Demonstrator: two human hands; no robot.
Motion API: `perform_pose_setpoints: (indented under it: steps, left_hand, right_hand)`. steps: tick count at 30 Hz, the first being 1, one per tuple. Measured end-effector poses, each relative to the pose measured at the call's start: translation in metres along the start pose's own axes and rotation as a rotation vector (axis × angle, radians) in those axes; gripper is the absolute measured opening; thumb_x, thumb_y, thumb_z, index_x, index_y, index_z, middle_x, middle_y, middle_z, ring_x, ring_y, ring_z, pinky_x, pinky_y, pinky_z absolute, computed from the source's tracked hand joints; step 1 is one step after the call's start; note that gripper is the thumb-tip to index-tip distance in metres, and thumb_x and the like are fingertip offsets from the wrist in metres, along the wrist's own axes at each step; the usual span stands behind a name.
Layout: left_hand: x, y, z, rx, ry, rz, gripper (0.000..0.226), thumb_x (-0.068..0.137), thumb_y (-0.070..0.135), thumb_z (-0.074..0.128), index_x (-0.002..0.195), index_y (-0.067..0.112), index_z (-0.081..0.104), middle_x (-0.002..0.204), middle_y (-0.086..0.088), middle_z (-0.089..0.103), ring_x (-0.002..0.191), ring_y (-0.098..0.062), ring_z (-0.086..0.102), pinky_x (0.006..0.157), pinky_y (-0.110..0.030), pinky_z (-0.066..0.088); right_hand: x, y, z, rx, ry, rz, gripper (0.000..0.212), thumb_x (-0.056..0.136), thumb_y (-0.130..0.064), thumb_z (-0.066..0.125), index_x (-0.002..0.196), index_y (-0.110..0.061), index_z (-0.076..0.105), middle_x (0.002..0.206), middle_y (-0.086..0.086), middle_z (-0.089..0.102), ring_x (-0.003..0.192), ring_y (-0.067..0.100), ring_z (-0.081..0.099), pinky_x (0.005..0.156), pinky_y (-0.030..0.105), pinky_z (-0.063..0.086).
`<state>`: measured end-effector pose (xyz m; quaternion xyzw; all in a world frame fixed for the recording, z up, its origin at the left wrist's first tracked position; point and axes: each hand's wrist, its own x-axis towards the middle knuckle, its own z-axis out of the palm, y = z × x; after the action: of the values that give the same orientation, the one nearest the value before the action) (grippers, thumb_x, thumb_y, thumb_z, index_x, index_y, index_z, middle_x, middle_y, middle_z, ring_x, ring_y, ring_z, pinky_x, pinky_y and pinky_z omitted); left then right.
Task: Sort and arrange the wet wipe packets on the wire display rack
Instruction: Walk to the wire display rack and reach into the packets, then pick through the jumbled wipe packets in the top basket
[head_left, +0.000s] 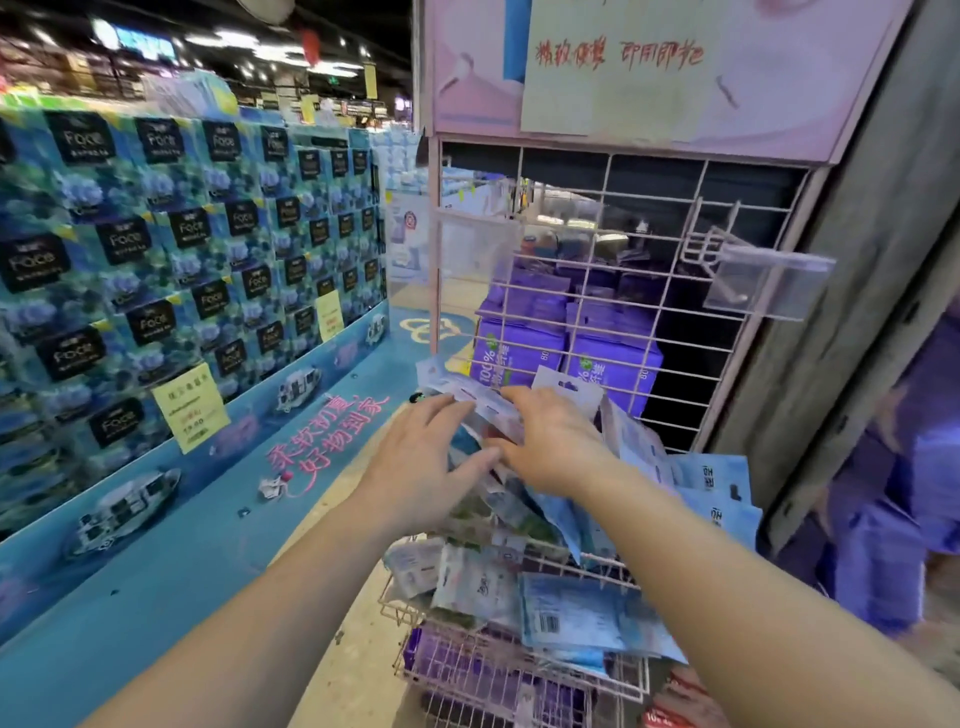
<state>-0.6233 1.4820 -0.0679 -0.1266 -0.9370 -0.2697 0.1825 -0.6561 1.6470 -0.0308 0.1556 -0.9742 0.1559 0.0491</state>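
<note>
- Nearest, two bare forearms reach forward from the bottom edge toward a pink wire display rack.
- Below the hands, a wire basket on the rack's front holds loose wet wipe packets, pale blue and white, lying flat and overlapping at mixed angles.
- Left hand: fingers spread, thumb pressing in from the side; its grip looks partly curled against a bundle of hanging packets, though whether it actually pinches them I cannot tell.
- Right hand: laid palm-down over the same bundle, fingers bent across the top; its grip seems to be grasping the packets, but the fingertips are hidden.
- The bundle sits between and just beyond both hands, its white header strip running left to right, tilted down toward the right. Both hands touch it; the right covers more.
- Just right of the right hand, more blue packets fan outward.
- Farther back, behind the grid, stand purple packs.
- Above, clear tag holders jut from the grid, apparently empty.
</note>
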Motion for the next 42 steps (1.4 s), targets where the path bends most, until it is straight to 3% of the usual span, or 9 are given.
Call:
perform_pose_setpoints:
  steps: [7,11,14,18,21,28,32,37,42]
  left_hand:
    - [0.042,-0.05,-0.009,-0.446,0.098,-0.025,0.029,0.085,0.003,0.055,0.108,0.019,0.063,0.107,0.0,0.06,0.102,-0.021,0.058,0.09,-0.031,0.046]
    - [0.064,-0.055,-0.013,-0.507,0.256,-0.118,0.022,0.082,0.003,0.058,0.091,0.023,0.056,0.092,0.0,0.059,0.079,-0.015,0.055,0.071,-0.024,0.038]
    - [0.076,-0.055,-0.009,-0.601,0.134,-0.291,0.02,0.081,0.008,0.063,0.098,0.018,0.056,0.087,0.006,0.059,0.078,-0.014,0.055,0.066,-0.02,0.035]
    - [0.078,-0.042,-0.004,-0.932,-0.305,-0.135,0.032,0.083,0.018,0.07,0.113,0.009,0.062,0.105,-0.004,0.071,0.098,-0.02,0.065,0.082,-0.024,0.052]
    - [0.08,-0.029,-0.004,-1.12,-0.312,-0.059,0.044,0.073,0.022,0.074,0.114,0.012,0.061,0.108,0.0,0.073,0.101,-0.014,0.067,0.082,-0.025,0.054]
    - [0.096,-0.047,-0.022,-1.176,0.013,-0.166,0.038,0.079,0.004,0.068,0.115,0.002,0.056,0.099,-0.002,0.073,0.093,-0.019,0.069,0.075,-0.029,0.056]
    - [0.094,-0.065,-0.021,-1.191,0.033,-0.218,0.031,0.084,0.007,0.065,0.114,0.009,0.057,0.112,-0.01,0.069,0.1,-0.025,0.067,0.082,-0.039,0.056]
    - [0.093,-0.072,-0.017,-1.224,0.034,-0.228,0.02,0.085,0.012,0.065,0.104,0.016,0.063,0.094,0.002,0.076,0.086,-0.019,0.071,0.064,-0.029,0.057]
    - [0.096,-0.071,-0.015,-1.282,0.014,-0.214,0.017,0.087,0.012,0.063,0.103,0.018,0.062,0.094,0.005,0.076,0.084,-0.015,0.072,0.063,-0.026,0.056]
  right_hand:
    - [0.023,-0.007,0.03,0.101,-0.017,0.172,0.065,0.079,-0.052,0.063,0.135,-0.027,0.044,0.124,0.005,0.054,0.111,0.026,0.054,0.088,0.036,0.046]
    - [0.02,-0.002,0.024,0.228,0.078,0.206,0.013,0.088,-0.041,0.056,0.095,-0.036,0.065,0.075,-0.012,0.063,0.073,0.008,0.06,0.057,0.021,0.044]
    - [0.014,0.003,0.009,0.435,0.111,0.236,0.027,0.093,-0.034,0.055,0.066,-0.029,0.055,0.05,-0.017,0.055,0.05,-0.005,0.051,0.048,0.007,0.037]
    - [0.011,0.005,-0.002,0.878,0.076,0.225,0.008,0.096,-0.024,0.052,0.096,-0.021,0.059,0.104,0.013,0.069,0.098,0.032,0.067,0.092,0.044,0.052]
    - [0.009,0.001,-0.012,1.05,-0.02,0.179,0.019,0.097,-0.023,0.049,0.113,-0.016,0.056,0.113,0.013,0.068,0.097,0.023,0.068,0.082,0.03,0.056]
    - [0.019,0.0,-0.025,0.498,0.146,0.248,0.035,0.09,-0.032,0.061,0.123,-0.021,0.057,0.113,0.002,0.063,0.093,0.012,0.059,0.081,0.021,0.045]
    - [0.016,-0.023,-0.009,0.238,-0.181,0.238,0.076,0.07,-0.064,0.067,0.129,-0.018,0.052,0.122,0.001,0.06,0.111,0.018,0.057,0.095,0.032,0.045]
    - [0.023,-0.018,-0.011,-0.065,-0.141,0.217,0.043,0.09,-0.03,0.05,0.05,-0.017,0.043,0.053,0.0,0.041,0.059,0.022,0.044,0.065,0.03,0.033]
    - [0.024,0.014,-0.042,-0.069,0.018,0.306,0.021,0.091,-0.023,0.047,0.079,-0.011,0.059,0.077,0.006,0.057,0.07,0.024,0.05,0.057,0.028,0.033]
